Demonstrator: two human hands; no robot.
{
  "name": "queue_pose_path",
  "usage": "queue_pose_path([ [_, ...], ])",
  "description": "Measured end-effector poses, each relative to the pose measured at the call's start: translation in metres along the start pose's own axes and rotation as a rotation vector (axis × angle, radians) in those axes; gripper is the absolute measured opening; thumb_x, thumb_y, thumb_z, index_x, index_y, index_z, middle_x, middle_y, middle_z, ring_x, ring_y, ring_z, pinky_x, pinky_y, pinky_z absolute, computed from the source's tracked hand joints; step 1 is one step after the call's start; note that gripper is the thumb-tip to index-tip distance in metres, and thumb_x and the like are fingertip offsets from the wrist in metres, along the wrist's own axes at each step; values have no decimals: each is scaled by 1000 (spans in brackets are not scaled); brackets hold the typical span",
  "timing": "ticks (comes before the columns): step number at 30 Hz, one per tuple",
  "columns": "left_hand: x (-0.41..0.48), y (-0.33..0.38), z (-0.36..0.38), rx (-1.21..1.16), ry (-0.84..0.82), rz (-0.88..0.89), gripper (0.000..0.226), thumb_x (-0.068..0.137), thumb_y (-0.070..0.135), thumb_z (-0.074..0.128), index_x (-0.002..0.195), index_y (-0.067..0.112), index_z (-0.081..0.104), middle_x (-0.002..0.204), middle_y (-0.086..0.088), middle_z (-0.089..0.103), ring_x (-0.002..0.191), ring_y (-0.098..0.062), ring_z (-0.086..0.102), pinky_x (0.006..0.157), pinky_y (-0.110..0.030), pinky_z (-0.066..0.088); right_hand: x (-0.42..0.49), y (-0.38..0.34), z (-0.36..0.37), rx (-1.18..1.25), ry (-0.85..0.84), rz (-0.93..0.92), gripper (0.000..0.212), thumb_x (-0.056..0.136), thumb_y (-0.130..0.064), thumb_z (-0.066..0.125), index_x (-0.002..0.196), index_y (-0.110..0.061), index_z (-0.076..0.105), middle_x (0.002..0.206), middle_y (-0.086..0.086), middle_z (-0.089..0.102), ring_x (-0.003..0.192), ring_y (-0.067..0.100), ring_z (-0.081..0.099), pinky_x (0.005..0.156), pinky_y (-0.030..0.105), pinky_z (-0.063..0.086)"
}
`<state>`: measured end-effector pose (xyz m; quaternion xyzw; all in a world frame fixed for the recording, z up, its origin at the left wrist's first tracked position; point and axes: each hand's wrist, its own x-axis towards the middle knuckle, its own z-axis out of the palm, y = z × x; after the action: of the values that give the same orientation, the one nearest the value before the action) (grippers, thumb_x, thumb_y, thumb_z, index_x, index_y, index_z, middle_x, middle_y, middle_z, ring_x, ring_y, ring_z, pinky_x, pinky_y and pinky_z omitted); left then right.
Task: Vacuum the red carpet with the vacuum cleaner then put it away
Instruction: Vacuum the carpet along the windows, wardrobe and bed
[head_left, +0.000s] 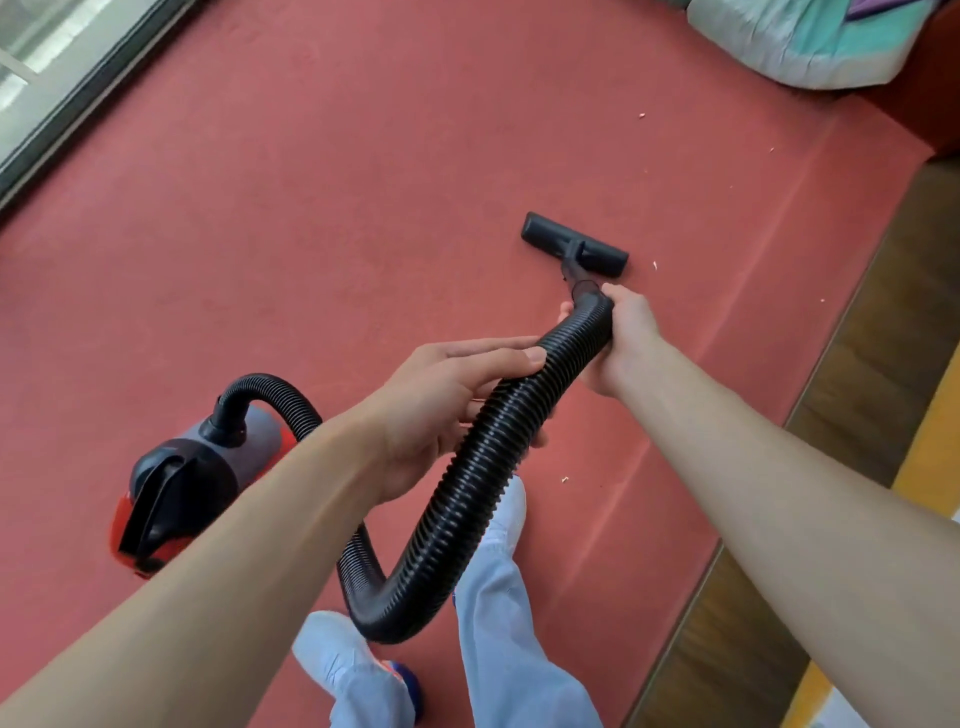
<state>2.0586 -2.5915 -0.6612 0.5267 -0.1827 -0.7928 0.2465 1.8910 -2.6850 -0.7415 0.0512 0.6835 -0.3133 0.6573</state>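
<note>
Both hands on black hose (467, 467). Right hand (621, 338) wrapped tight round hose end, just behind brush head (574, 244). Left hand (447, 400) holds hose lower down, thumb on top. Brush head flat on red carpet (311, 208). Vacuum (176, 483) sits on carpet at left, under left arm. White crumbs (654, 265) dot carpet near head. Wood floor (883, 364) at right.

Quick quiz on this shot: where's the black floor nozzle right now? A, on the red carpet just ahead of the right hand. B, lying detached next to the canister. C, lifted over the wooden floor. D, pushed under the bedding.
A: the floor nozzle sits on the red carpet just beyond the right hand, which grips the hose near its nozzle end.
</note>
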Motion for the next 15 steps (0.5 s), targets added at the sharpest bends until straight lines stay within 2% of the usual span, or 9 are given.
queue_pose_path([
  [2,12,-2,9,-22,48,-3,32,91,24,68,122,17,70,104,-25,73,74,-28,71,63,-30,59,13,-10,-1,-10,2,-31,43,95,-33,53,128,-5,56,81,8,62,62,17,60,46,23,51],
  [4,24,-2,17,-58,50,-9,37,89,25,70,125,19,68,106,-24,73,75,-28,72,64,-31,58,19,-24,-3,2,-10,-45,37,96,-33,53,119,-4,57,76,8,60,58,17,58,46,22,50],
  [7,33,12,22,-93,-69,-31,47,82,26,76,127,21,68,103,-23,72,77,-31,71,68,-35,56,11,-52,-5,34,-3,-38,31,96,-33,54,105,-3,55,73,8,58,56,17,57,46,22,50],
  [10,37,44,19,-44,-219,-40,41,81,27,71,121,20,73,98,-21,65,74,-31,69,66,-32,56,0,-76,-14,30,-34,9,27,94,-31,55,97,-4,56,73,7,58,60,17,57,51,25,51],
  [12,41,71,17,25,-255,-51,41,79,27,71,120,18,74,98,-21,68,74,-31,70,65,-31,57,-2,-86,-18,-14,-64,41,25,94,-31,53,98,-7,56,74,6,59,63,17,58,54,29,51],
  [15,57,101,16,137,-231,-57,43,79,26,74,120,15,72,103,-23,73,77,-31,72,78,-37,56,11,-101,-10,-87,-86,35,24,97,-34,49,107,-13,54,77,3,59,67,17,58,68,33,49],
])
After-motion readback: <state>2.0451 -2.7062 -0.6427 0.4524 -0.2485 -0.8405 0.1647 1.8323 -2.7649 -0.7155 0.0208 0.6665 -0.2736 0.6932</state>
